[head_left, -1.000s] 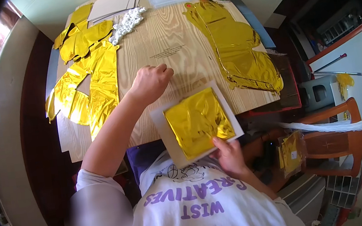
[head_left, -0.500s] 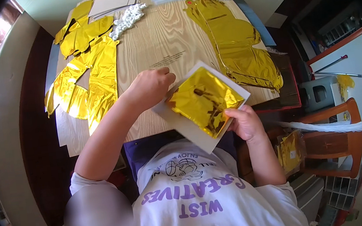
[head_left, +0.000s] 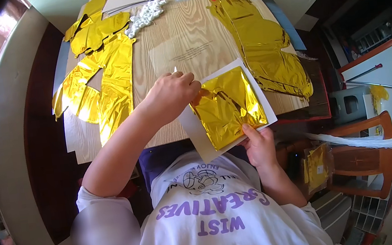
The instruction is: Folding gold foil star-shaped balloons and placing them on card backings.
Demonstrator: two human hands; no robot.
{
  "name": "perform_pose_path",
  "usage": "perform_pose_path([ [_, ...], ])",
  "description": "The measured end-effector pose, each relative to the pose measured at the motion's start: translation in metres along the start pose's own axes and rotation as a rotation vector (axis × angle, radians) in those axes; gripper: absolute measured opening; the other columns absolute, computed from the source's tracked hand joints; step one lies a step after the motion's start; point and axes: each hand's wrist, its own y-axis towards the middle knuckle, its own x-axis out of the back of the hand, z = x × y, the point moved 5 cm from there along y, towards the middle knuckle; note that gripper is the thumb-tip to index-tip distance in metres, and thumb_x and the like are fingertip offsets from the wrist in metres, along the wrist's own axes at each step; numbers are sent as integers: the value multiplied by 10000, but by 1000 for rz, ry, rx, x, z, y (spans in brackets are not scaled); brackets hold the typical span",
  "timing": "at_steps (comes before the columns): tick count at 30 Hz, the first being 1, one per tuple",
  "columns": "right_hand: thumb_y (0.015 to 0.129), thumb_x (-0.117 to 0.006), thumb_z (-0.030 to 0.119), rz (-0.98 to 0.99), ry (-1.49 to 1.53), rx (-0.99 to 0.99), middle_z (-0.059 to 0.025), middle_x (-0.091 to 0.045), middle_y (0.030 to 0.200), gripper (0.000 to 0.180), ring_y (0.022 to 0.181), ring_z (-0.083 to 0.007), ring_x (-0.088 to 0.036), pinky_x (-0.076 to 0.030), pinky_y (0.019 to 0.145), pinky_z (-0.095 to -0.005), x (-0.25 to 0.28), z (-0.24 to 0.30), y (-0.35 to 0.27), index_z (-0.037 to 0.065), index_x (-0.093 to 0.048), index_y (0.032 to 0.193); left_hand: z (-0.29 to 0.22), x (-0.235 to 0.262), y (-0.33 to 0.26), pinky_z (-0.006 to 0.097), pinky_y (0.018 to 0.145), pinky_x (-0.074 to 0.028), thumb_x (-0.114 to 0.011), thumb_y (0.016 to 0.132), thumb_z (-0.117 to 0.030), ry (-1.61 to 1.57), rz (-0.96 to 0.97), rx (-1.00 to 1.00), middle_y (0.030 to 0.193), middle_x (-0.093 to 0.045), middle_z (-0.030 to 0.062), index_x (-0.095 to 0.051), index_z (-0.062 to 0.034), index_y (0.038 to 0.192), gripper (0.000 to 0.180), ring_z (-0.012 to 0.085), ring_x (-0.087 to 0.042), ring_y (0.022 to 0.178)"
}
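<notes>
a folded gold foil sheet (head_left: 227,106) lies on a white card (head_left: 192,128) at the wooden table's (head_left: 181,41) near edge; the right hand (head_left: 259,145) pinches their lower corner, the left hand (head_left: 169,94) curls closed on the foil's upper-left edge, with gold foil balloons (head_left: 102,80) spread beyond.

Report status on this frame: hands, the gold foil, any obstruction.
Left hand pinching folded gold foil at its top corner. Right hand gripping white card beneath it. Nothing blocking.

Bare wood (head_left: 180,36) between gold foil heaps (head_left: 103,85)
</notes>
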Motion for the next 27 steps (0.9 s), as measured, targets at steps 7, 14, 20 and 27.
perform_pose_path([
  [7, 1013, -563, 101, -31, -65, 86, -82, -701, 989, 211, 818, -139, -682, -595, 718, -301, -9, -4, -12, -63, -644, 1120, 11, 1, -8, 404, 747, -512, -622, 810, -119, 112, -18, 56, 914, -554, 81, -575, -77, 990, 191, 281, -609, 873],
  [14, 1016, -565, 106, -30, -117, 113, -92, -701, 1007, 215, 811, -153, -686, -588, 707, -297, -2, -15, -7, -52, -636, 1142, -15, 6, -14, 382, 772, -501, -632, 802, -134, 170, -64, 46, 926, -546, 72, -591, -67, 1061, 271, 258, -598, 890],
  [20, 1016, -564, 101, -26, -355, 202, -84, -683, 990, 201, 787, -148, -679, -588, 663, -297, 14, -33, -6, -46, -613, 1144, 7, -13, -27, 390, 773, -494, -625, 788, -102, 284, 21, 176, 923, -552, 72, -579, -66, 988, 208, 255, -596, 870],
  [27, 1010, -580, 116, -125, -447, 184, -66, -690, 815, 219, 640, -93, -629, -527, 538, -265, 3, -11, -13, -78, -661, 950, 0, -20, -18, 400, 785, -501, -629, 766, -58, 234, 129, 175, 894, -567, 84, -576, -55, 933, 176, 272, -637, 840],
])
